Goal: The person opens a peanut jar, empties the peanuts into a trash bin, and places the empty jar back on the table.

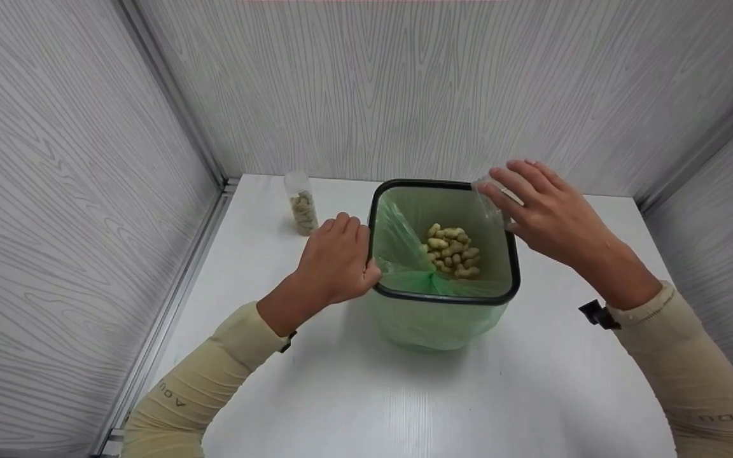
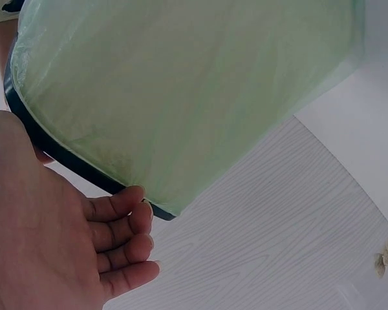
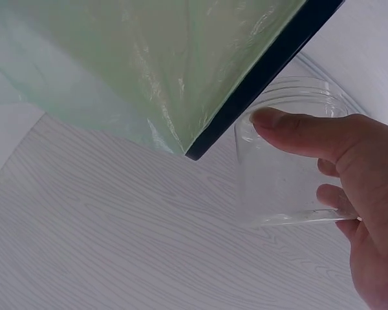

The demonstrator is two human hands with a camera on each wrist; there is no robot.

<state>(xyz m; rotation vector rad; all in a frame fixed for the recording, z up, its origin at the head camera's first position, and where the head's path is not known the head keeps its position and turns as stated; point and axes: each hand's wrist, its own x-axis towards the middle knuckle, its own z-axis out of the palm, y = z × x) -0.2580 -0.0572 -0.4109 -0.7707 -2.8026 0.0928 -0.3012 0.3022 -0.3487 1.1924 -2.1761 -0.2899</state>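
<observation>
A trash bin (image 1: 446, 298) with a dark rim and a pale green bag stands in the middle of the white table. Unshelled peanuts (image 1: 453, 248) lie in a heap inside it. My left hand (image 1: 336, 262) grips the bin's left rim, thumb on the inner side and fingers outside, as the left wrist view shows. At the opposite back corner my right hand (image 1: 551, 216) holds a clear jar (image 3: 288, 174) between thumb and fingers. The jar looks empty and tilts over the rim, its threaded mouth towards the bin.
A tall clear container (image 1: 303, 207) of peanuts stands upright at the back left, beyond my left hand. Wood-grain panels (image 1: 366, 89) wall in the white table (image 1: 404, 401) at the back and sides.
</observation>
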